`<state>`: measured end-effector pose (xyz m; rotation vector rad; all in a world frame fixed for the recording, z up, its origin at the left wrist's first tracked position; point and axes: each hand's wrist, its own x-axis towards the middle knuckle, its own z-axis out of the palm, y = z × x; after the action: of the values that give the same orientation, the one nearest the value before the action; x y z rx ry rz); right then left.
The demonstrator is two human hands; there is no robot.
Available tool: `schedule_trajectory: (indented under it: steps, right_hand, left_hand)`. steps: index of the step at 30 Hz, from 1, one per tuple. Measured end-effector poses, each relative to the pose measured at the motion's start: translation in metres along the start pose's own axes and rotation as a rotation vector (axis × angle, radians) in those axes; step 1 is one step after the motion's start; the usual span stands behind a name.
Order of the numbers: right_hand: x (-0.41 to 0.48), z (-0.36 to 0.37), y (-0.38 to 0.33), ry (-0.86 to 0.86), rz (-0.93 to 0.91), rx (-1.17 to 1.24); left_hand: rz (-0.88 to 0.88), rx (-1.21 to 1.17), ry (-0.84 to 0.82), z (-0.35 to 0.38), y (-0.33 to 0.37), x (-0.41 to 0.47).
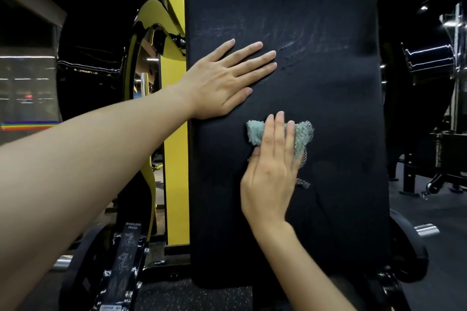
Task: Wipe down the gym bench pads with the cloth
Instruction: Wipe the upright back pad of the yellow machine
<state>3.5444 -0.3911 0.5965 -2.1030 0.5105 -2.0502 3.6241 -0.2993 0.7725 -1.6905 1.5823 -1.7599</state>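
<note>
Pressing flat with straight fingers, the right hand [270,177] half hides the teal cloth [255,132] at frame centre; left hand [219,83] lies spread on the black back pad [328,96], top cut off.

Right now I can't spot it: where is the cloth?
In the head view, the cloth is under the right hand, mid-way up the black pad, just below the flat left hand.

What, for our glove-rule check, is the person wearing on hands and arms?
Nothing visible: the left hand and right hand have no gloves, rings or watch, and no sleeves show anywhere up to the frame edge.
</note>
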Motion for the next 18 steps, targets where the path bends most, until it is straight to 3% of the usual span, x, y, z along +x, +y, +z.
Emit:
schedule_trajectory:
  steps: [5,13,18]
  right_hand:
    - [-0.035,0.009,-0.022,-0.106,-0.155,-0.006]
    - [-0.041,-0.003,-0.008,-0.326,-0.663,-0.022]
    - [-0.023,-0.016,0.025,-0.333,-0.702,0.003]
  left_hand:
    - [-0.010,0.010,0.002,0.002,0.005,-0.002]
    - [-0.049,0.005,0.018,0.003,0.020,-0.008]
    - [-0.035,0.001,0.005,0.006,0.034,-0.020]
